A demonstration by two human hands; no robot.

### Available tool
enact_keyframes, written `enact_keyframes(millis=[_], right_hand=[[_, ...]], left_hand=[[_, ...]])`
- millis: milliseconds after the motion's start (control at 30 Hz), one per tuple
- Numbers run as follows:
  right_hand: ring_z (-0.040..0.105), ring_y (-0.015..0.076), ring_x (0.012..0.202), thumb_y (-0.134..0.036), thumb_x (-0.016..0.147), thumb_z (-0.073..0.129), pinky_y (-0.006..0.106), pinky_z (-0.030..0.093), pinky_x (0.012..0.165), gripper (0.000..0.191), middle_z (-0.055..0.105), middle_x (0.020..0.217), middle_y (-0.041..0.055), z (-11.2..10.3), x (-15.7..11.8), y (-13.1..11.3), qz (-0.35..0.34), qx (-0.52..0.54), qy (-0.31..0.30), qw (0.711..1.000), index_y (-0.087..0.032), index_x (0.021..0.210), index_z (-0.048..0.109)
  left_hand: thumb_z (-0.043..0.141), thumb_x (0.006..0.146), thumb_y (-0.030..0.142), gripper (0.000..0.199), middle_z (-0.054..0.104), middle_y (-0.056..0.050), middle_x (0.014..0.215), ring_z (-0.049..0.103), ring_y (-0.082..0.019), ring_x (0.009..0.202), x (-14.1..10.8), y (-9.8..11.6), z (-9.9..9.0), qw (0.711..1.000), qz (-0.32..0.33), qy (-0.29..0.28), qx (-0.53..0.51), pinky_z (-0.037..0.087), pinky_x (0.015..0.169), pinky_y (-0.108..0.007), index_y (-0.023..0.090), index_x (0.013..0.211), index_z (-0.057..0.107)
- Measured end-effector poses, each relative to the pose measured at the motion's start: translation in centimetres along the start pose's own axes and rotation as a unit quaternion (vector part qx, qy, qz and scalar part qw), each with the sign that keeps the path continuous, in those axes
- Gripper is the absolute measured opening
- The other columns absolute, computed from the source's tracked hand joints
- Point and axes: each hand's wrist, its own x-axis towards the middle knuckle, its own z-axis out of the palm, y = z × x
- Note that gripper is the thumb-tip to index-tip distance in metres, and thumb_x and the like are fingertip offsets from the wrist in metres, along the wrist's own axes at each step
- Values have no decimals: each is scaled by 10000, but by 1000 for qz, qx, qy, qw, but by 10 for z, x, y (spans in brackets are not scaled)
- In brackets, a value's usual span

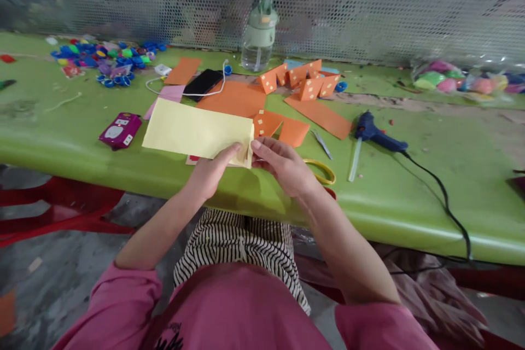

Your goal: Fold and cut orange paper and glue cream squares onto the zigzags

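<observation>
A pale yellow paper sheet [197, 128] is held above the table's front part, its right end folded into a narrow strip. My left hand [211, 172] grips its lower edge, thumb on top near the fold. At the right end, my right hand [281, 164] pinches the folded edge between thumb and fingers. Behind the sheet lie orange papers [235, 97], and folded orange pieces with pale dots [309, 87] stand farther back. Yellow-handled scissors [322, 170] rest beside my right hand, partly hidden by it.
Tweezers [322, 145] and a blue glue gun [379, 134] with a cord lie to the right. A purple box [120, 131] sits left, a phone [203, 83] behind. A water bottle [259, 35] stands at the back, colourful pieces [110, 60] back left.
</observation>
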Motion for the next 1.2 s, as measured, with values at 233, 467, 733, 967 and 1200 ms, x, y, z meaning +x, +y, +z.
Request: enact_keyframes(millis=[233,467,733,967,1200], right_hand=[[442,80,618,-489,744,826,265,380,615,385,510,649,-62,3,-1,1,-64,-9,30,997,-208,703,566],[443,84,606,-479,758,812,268,376,600,358,556,643,-51,-2,-3,4,-56,-26,24,998,-210,670,592],[492,85,601,-507,759,796,251,446,590,321,605,668,-34,-15,-7,6,-14,-25,41,999,-212,752,670],[536,101,649,-443,756,808,287,482,667,344,628,712,-41,-17,-9,6,-43,-39,43,997,-211,948,641],[545,122,707,-404,819,760,309,463,704,343,612,767,-34,-18,-19,4,-75,-17,33,996,-238,1016,532]], left_hand=[[766,795,565,426,703,-66,1307,554,-314,1363,4,4,12,994,-22,109,-11,506,1117,-492,262,1093,734],[860,700,530,475,709,-58,1299,576,-307,1315,2,16,12,982,-45,180,-42,481,1131,-462,246,1067,755],[712,800,574,414,730,-92,1036,679,-165,856,45,30,-24,980,-22,92,-173,555,704,-257,181,930,694],[783,761,419,271,705,-24,882,610,-105,738,30,33,-5,995,-16,-89,44,508,694,-233,182,863,699],[698,810,296,326,687,-27,968,648,-112,809,22,31,16,993,-4,-121,9,534,726,-241,200,1116,641]])
